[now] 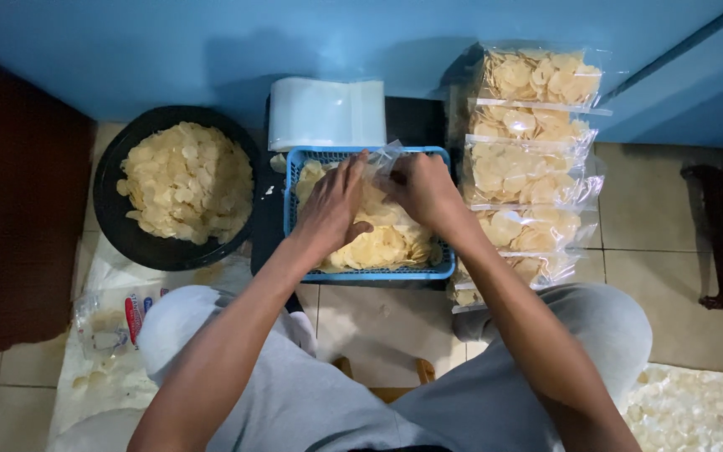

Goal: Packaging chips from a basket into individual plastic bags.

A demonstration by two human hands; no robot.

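Home packing corner: tiled floor (679, 310), bagged chips (529, 172)

1. A basket (369, 274) of chips (387, 243) sits on the floor (688, 326) before the person's knees.
2. A bowl (119, 230) of chips lies to its left.
3. A stack of empty bags (326, 113) lies behind the basket.
4. Filled bags (529, 167) are lined up to its right.

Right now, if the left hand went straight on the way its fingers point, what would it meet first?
Likely the clear plastic bag held over the blue plastic basket of pale round chips; the left hand points up-right toward it, though depth is unclear.
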